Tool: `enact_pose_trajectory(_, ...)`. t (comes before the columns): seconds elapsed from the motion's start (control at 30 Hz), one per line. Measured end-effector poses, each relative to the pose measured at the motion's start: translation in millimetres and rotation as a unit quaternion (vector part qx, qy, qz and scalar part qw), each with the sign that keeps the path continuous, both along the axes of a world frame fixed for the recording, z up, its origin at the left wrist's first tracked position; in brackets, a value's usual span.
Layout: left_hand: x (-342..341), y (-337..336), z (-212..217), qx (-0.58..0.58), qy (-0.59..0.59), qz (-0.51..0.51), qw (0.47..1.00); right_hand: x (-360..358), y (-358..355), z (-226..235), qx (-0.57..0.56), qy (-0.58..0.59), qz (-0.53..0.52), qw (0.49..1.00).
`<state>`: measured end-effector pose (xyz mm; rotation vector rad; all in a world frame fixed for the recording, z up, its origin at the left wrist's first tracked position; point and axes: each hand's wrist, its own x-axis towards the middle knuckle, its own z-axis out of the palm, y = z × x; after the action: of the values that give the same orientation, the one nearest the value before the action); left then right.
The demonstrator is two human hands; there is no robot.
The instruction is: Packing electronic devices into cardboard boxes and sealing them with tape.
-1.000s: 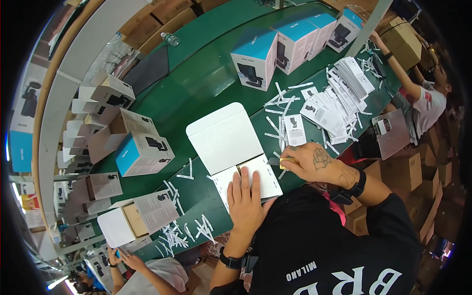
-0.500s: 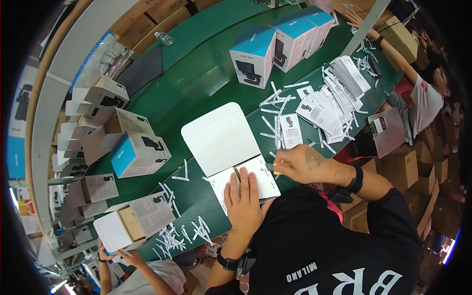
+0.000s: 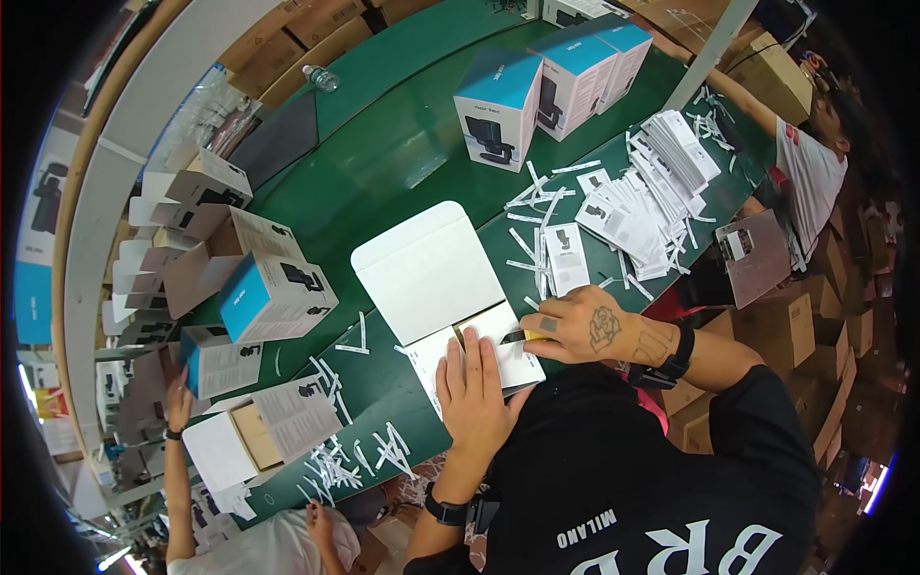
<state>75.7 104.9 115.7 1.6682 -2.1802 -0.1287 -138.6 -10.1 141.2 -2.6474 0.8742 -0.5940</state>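
A white carton (image 3: 428, 271) lies in front of me with its large lid flap folded back and two smaller flaps nearly meeting over its opening. My left hand (image 3: 472, 388) rests flat on these flaps, fingers stretched out, with the thumb near the carton's lower right edge. In my right hand (image 3: 580, 326) is a yellow utility knife (image 3: 535, 336), its dark blade pointing left over the right-hand flap. Whether the blade touches the cardboard cannot be made out. Just beyond my right hand lies a leaflet (image 3: 567, 257) among cut paper strips (image 3: 525, 251).
Stacked leaflets (image 3: 661, 182) spread to the right. Blue-topped printed boxes (image 3: 496, 110) stand at the far side; more boxes (image 3: 278, 297) and an opened carton (image 3: 222, 450) are on the left. One co-worker's hand (image 3: 178, 402) touches a box at left; another person (image 3: 810, 182) sits at right.
My right hand has shifted slightly, bringing the blade over the right-hand flap. My left hand stays put. The left co-worker's hand has moved from the opened carton to a blue-sided box behind it.
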Motion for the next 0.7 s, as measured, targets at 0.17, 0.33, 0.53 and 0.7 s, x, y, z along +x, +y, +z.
enact_pose_trajectory(0.17, -2, 1, 3, -0.005, -0.016, 0.005, 1.0, 6, -4, 4, 0.006, 0.034, -0.011, 0.999)
enact_pose_trajectory(0.33, 1, 3, 2, -0.009, -0.004, 0.004, 1.0, 2, 2, 9, 0.049, -0.029, -0.012, 0.998)
enact_pose_trajectory(0.53, 4, 2, 7, -0.015, 0.012, 0.011, 1.0, -33, -20, 16, 0.107, -0.026, -0.179, 0.978)
enact_pose_trajectory(0.7, 7, 5, -6, -0.097, 0.043, -0.039, 0.994, 0, -15, 50, 0.037, 0.058, -0.158, 0.985)
